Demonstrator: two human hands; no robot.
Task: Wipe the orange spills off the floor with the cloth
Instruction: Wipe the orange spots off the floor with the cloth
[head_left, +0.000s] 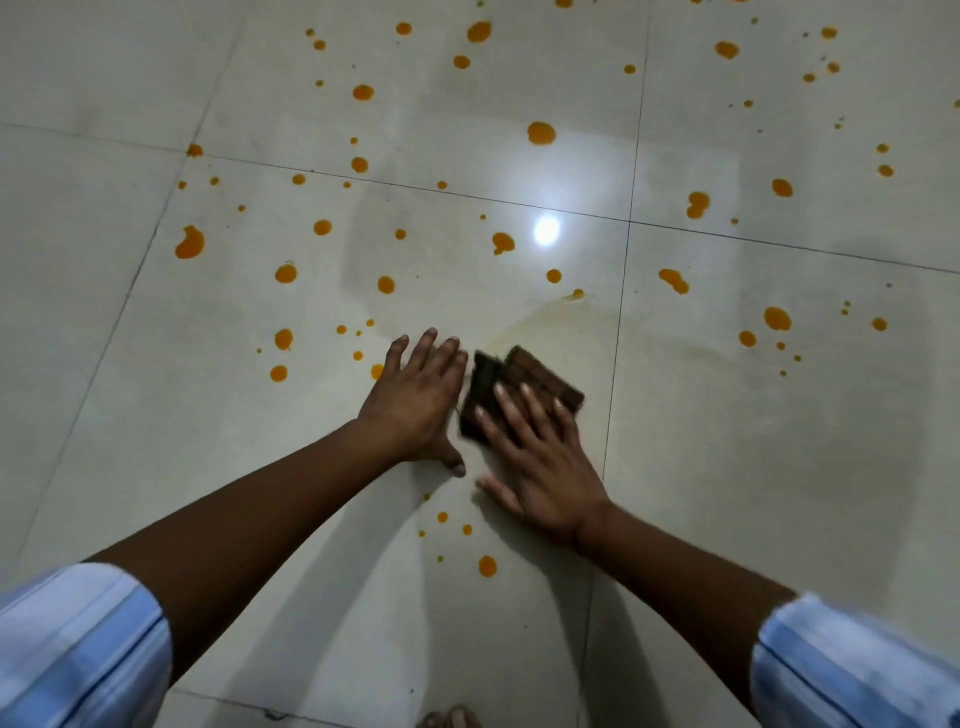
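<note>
Fingers of your right hand (540, 457) hide part of the dark cloth (519, 387), and motion blurs its near edge. They lie straight, pressing it flat on the floor (779, 467). Your left hand (415, 397) rests flat just beside, fingers spread among orange spills (189, 243).

Pale blue striped sleeves (78, 639) rolled above the elbows; bare forearms; toes (449, 718) bare.

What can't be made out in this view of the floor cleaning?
Head view, cloth: near part hidden under the right hand, edges blurred.
Head view, orange spills: those at the top edge are cut off.
Head view, foot: cut off by the bottom edge.
</note>
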